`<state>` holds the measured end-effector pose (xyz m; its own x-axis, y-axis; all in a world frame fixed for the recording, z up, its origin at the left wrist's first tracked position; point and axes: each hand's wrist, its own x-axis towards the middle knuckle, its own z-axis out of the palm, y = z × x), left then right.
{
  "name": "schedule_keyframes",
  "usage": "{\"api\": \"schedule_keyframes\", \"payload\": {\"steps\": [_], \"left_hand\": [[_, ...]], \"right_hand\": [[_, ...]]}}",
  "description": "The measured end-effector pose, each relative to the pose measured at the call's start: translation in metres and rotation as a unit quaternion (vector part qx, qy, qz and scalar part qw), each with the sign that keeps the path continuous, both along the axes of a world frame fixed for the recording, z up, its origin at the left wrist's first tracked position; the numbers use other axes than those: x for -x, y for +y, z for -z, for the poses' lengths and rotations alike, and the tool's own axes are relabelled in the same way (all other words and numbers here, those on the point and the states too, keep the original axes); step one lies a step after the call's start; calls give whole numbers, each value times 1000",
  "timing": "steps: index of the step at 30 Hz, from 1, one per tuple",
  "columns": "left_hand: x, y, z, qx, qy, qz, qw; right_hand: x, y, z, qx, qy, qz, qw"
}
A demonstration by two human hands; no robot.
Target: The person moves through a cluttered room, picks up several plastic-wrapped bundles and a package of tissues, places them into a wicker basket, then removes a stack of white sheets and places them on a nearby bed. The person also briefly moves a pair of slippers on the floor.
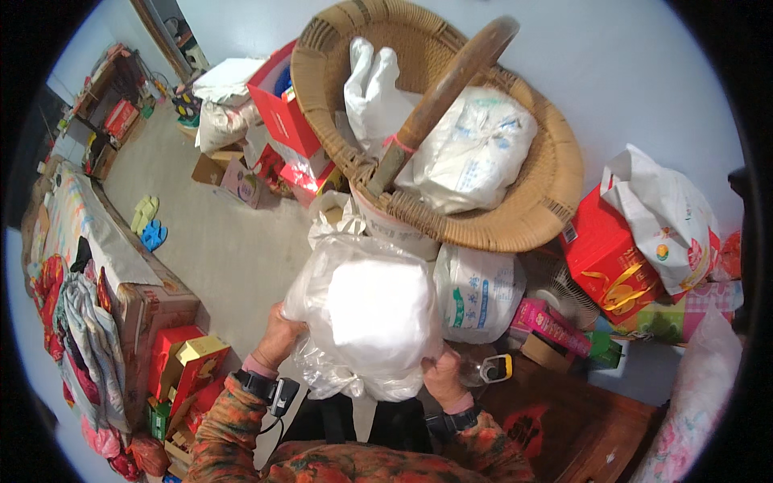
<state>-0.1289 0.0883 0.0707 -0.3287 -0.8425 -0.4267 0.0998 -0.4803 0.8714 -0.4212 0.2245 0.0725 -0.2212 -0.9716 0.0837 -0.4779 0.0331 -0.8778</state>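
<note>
A clear plastic bag (308,271) with a bright white bundle (380,305) in it is held up in front of my body. My left hand (281,335) grips the bag's left side, and my right hand (444,371) grips its lower right edge. Fingertips of both hands are partly hidden by the plastic. Beyond the bag a large wicker basket (561,157) with a thick wooden handle (447,90) holds a knotted white plastic bag (477,145) and a second, loose white bag (386,102). The basket appears to rest on a white bucket (395,232).
A full white printed bag (480,296) stands right of the bucket. Near my right hand is a plastic bottle (486,369) with a yellow handle. Red gift boxes (610,259) are at the right, more cartons (187,368) at lower left, slippers (145,214) on the floor.
</note>
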Motion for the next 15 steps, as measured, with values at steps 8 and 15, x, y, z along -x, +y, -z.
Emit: {"api": "schedule_keyframes", "payload": {"steps": [8,15], "left_hand": [[21,-18,-99,75,127,100,984],[11,-19,-112,111,197,240,944]], "right_hand": [[36,-15,-82,88,-74,84,990],[59,-25,-172,166,-191,179,951]]}}
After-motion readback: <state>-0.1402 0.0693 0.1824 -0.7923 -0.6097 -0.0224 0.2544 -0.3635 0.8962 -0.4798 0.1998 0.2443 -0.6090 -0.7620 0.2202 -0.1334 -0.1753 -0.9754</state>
